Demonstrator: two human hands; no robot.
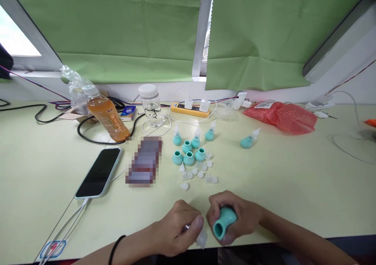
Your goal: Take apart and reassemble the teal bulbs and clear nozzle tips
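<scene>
My right hand (237, 214) is wrapped round a teal rubber bulb (223, 222), its open mouth pointing toward me and to the left. My left hand (180, 228) pinches a small clear silicone tip (202, 238) right next to the bulb's mouth, at the table's near edge. Beyond the hands lie several loose clear tips (199, 173) and several teal bulbs (188, 155); some bulbs at the back carry clear tips. One tipped bulb (248, 140) lies on its side further right.
A phone (98, 173) on a white cable lies at left, beside a blurred-out flat item (143, 161). Behind stand an orange drink bottle (105, 114), a clear jar (150, 105), a yellow power strip (190, 109) and a red bubble-wrap bag (282, 116). Green blinds cover the window.
</scene>
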